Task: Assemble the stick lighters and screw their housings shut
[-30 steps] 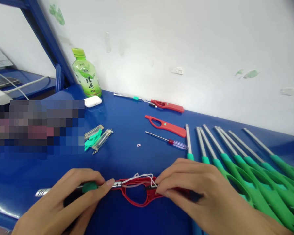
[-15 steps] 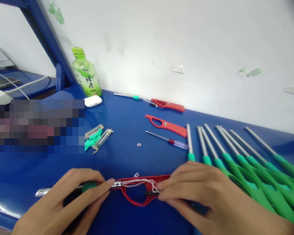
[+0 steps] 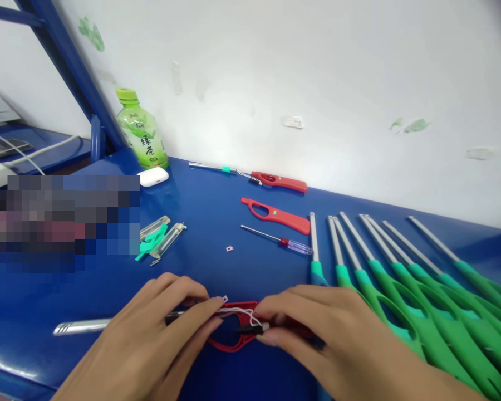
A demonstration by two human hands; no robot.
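Red casing (image 3: 245, 319), bottle (image 3: 145, 143) beyond reading “绿茶”

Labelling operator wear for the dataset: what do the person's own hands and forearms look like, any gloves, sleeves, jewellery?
Left hand and right hand: both bare, no gloves. No rings, watch, cables, printed markings or sleeves visible.

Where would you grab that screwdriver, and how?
I'd pinch the screwdriver from above, across its clear purple handle: it lies flat, and the handle is thicker than the slim shaft. Its end sits beside a metal tube, so coming from that end looks awkward.
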